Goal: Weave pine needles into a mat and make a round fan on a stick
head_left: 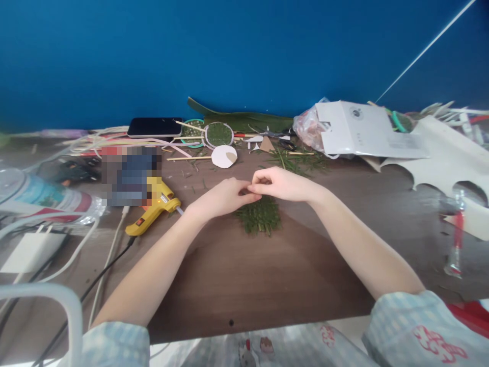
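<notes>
Over the grass at twelve o'clock, your left hand and right hand meet, pinched narrow, any hold unclear; glue gun at nine.

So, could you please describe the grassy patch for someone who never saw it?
On the brown table, find where the left hand and right hand meet. The grassy patch lies just below them in the picture, dark green with ragged edges. Unlike the round green piece behind, it has no pale rim.
</notes>
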Motion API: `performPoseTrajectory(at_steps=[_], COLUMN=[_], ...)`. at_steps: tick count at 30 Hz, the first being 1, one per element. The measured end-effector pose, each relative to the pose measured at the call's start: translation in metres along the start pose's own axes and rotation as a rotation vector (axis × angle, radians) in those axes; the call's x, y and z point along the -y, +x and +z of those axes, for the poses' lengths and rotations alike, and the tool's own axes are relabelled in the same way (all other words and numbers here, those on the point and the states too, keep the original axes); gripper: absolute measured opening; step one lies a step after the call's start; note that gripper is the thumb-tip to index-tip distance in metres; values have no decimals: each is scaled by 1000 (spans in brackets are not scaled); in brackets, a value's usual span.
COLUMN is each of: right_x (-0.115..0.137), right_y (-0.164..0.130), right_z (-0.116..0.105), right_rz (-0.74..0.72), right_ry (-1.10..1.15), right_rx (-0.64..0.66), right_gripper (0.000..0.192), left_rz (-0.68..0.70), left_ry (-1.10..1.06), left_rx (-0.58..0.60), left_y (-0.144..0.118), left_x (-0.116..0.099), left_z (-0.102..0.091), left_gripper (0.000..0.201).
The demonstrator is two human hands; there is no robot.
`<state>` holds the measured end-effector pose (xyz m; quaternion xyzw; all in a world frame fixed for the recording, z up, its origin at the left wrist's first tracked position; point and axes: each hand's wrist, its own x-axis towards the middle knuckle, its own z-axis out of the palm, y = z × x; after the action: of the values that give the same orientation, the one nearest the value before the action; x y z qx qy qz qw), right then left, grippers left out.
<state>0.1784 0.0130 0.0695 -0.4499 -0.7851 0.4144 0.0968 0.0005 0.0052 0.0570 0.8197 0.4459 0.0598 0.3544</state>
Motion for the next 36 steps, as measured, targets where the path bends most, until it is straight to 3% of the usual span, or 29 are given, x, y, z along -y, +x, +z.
performPoseTrajectory(at_steps=[5,9,11,17,36], right_x=[-3,-18,-25,-28,-29], right_y=[-1,3,6,12,11], right_z=[-5,-6,-2,12,12], right_rz=[-1,39,3,-26,-29], right_ry=[116,-55,-157,-316,-277], right_rx=[19,-144,-128,-75,-38], right_gripper=[27,10,3,12,14], left_rz=[-2,-23,-25,-10,-13], left_ry=[-47,-40,-16,21,10], left_rx=[7,21,39,57,57], left_y=[0,-1,-1,2,2], left_x=[3,3,3,8,7], left_z=[-1,-4,-5,-7,-8], left_gripper=[37,33,32,30,29])
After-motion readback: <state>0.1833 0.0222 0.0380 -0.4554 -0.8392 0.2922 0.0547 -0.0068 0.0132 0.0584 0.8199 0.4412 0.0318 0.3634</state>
